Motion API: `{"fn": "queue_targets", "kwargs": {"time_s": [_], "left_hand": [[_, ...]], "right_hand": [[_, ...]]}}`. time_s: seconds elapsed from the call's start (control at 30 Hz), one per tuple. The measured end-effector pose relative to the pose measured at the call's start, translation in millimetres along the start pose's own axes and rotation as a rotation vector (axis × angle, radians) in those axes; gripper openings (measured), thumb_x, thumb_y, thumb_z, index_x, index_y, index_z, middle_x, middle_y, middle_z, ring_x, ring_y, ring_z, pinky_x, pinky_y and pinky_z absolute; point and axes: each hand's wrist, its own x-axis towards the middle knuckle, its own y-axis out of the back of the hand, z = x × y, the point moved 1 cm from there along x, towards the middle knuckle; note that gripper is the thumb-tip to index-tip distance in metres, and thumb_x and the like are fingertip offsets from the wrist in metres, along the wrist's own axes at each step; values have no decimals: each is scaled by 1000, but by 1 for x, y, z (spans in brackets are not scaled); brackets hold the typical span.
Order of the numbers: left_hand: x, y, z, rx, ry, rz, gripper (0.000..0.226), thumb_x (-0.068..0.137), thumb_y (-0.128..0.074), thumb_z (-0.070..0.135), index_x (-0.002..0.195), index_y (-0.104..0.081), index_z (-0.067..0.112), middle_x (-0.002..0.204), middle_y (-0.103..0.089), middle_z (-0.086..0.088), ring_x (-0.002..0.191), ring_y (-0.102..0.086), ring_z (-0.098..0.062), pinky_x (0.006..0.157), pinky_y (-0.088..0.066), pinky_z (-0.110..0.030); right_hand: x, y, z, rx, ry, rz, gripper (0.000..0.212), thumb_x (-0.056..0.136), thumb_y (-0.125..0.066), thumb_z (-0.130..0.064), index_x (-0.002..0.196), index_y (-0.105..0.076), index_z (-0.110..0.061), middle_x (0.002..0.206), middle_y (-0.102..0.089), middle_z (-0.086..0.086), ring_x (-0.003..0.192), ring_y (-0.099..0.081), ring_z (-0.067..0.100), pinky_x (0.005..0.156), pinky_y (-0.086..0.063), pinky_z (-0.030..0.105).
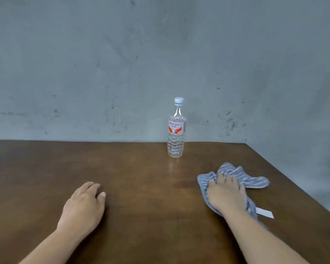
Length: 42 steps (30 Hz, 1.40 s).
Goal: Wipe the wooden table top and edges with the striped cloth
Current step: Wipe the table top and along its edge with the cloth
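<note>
Striped cloth [236, 174] lay bunched on the wooden table [141, 187] near its right edge, pressed flat under right hand [226, 195]. Looked soft, light, apt to bunch; best pressed mid-bundle. Left hand [84, 204] rested relaxed, holding nothing.
</note>
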Motion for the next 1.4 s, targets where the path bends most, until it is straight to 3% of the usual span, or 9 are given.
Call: {"fn": "queue_targets", "kwargs": {"time_s": [0.2,0.37,0.5,0.7,0.87,1.03,1.13,1.27,1.4], "left_hand": [[-10,-20,-1,180,-46,-17,54,101,-15,43,151,-19,24,159,-12,4,147,-4,-14,119,-10,-35],[-10,-22,-2,198,-56,-5,55,100,-15,43,151,-19,24,160,-12,4,147,-5,-14,119,-10,-35],[-13,-22,1,216,-48,8,54,100,-15,43,151,-18,24,160,-11,4,147,-3,-14,119,-8,-34],[-13,-21,5,207,-38,17,54,100,-14,41,151,-17,24,159,-10,4,147,-2,-14,119,-7,-35],[-12,-22,5,204,-38,25,53,100,-15,40,150,-20,23,158,-14,3,146,-6,-15,119,-8,-36],[-13,-22,5,185,-46,37,51,100,-17,39,149,-24,23,157,-17,3,146,-9,-15,119,-10,-36],[-12,-21,4,172,-44,30,51,100,-18,39,149,-24,24,158,-17,3,146,-9,-15,119,-9,-36],[-12,-18,3,168,-49,10,53,101,-20,41,150,-23,24,158,-16,3,146,-9,-16,119,-9,-35],[-10,-14,0,153,-69,-24,52,101,-24,42,149,-26,24,158,-19,3,146,-11,-15,118,-12,-33]], "right_hand": [[-96,-27,-155,1,626,-146,58,102,-14,-43,157,-9,-26,165,-2,2,151,4,18,121,7,44],[-91,-14,-119,-18,829,-205,53,104,-16,-42,156,-13,-31,164,-4,-9,150,2,8,121,4,37],[-30,13,-22,-135,609,-153,49,107,-20,-36,156,-20,-30,164,-10,-11,150,-5,7,120,-4,35],[45,39,159,-96,-50,-28,60,100,-10,-40,153,-31,-20,161,-27,0,146,-24,18,119,-21,44],[35,28,114,-46,-269,54,58,98,-23,-37,153,-24,-20,158,-29,8,144,-27,28,116,-22,47],[-28,-13,-52,-216,308,17,67,86,-6,-28,137,-50,-24,144,-42,0,131,-35,29,102,-29,47],[-95,-31,-129,-117,684,-13,70,89,0,-29,146,-40,-24,157,-29,1,143,-19,29,113,-17,51],[-125,-18,-126,6,769,-118,51,104,-14,-35,156,-15,-30,164,-5,-5,151,4,13,122,5,41],[-76,-6,-44,-129,697,-26,66,93,-3,-31,146,-42,-24,160,-26,-6,149,-15,22,115,-18,45]]}}
